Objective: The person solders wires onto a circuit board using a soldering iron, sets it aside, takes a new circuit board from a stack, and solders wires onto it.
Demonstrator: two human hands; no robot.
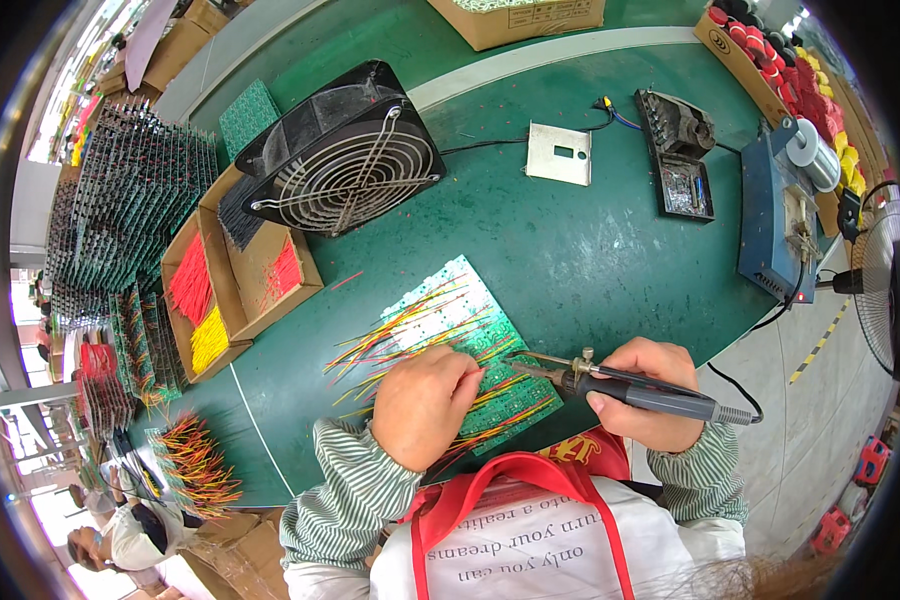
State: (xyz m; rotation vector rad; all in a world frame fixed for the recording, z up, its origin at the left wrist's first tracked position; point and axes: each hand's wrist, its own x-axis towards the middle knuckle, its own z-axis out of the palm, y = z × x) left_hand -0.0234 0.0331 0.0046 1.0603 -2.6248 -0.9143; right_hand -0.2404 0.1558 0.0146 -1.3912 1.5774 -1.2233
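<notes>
My right hand [655, 395] is wrapped round the grey handle of a soldering iron [660, 398]. A metal feed tube with a knob runs along the iron, and its tip points left, close over a green circuit board [515, 325]. My left hand [425, 405] is closed in a pinch over the board, its fingertips just left of the iron's tip. What the pinch holds is hidden. Rows of thin red, yellow and dark wires [395, 335] lie across the board and stick out past its left edge, some running under my left hand.
A black fan [345, 160] stands behind a cardboard tray [232, 325] of cut wires. Stacked boards [120, 200] and a wired bundle [198, 465] are at left. At right are a blue solder-feed unit [770, 220] with its cable, an open black case [678, 150] and a white plate [558, 154].
</notes>
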